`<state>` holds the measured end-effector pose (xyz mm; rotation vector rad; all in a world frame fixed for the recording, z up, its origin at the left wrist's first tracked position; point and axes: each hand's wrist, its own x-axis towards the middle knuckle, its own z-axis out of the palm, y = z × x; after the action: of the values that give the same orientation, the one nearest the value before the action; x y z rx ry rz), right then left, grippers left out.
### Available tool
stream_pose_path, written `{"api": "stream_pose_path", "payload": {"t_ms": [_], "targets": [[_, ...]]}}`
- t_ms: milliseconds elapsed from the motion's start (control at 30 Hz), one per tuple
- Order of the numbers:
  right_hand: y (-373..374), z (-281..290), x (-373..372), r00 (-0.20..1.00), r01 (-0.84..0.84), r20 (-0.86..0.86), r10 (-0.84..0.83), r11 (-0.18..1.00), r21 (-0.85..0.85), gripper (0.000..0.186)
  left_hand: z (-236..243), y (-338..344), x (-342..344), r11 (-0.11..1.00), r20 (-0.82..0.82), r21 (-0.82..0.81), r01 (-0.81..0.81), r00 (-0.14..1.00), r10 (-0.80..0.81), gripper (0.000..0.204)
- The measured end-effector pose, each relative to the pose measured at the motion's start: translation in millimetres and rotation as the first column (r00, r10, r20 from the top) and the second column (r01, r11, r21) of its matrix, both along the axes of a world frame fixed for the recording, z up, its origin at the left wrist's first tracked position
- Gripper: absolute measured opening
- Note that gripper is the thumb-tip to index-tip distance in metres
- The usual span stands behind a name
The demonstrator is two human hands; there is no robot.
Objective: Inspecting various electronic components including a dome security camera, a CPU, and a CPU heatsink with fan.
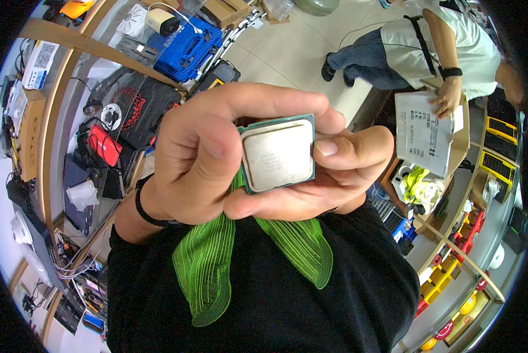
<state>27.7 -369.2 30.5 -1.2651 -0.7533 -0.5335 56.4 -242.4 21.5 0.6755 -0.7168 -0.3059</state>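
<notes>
A square computer processor (278, 154) with a silvery metal lid and a thin green board edge is held up in front of my chest, lid facing me. My left hand (199, 147) grips it from the left, thumb by its left edge and index finger along the top. From the right, my right hand (346, 165) closes on it, thumb at the right edge and a finger beneath the lower edge. Its underside is hidden. Below my hands hang the two ends of a green striped scarf (208, 270) over my black shirt.
Shelves at the left hold a blue plastic case (184, 50), a red box (104, 145) and tangled cables. At the upper right another person (434, 53) touches an open cardboard carton (423, 132). Yellow-and-black cases (499, 165) and yellow bins (443, 279) line the right shelves.
</notes>
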Motion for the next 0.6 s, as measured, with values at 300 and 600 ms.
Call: {"api": "stream_pose_path", "payload": {"t_ms": [300,600], "targets": [[11.4,-5.4,4.4,1.000,0.026,0.006,-0.027,0.994,0.110,0.058,-5.8,3.0,2.8,0.996,-0.010,-0.085,-0.010,1.000,0.009,0.061],[24.0,-34.7,15.1,0.997,0.066,0.026,-0.072,0.981,0.180,0.058,-11.8,-4.9,12.0,0.985,-0.021,-0.166,-0.053,0.999,0.050,0.063]]}}
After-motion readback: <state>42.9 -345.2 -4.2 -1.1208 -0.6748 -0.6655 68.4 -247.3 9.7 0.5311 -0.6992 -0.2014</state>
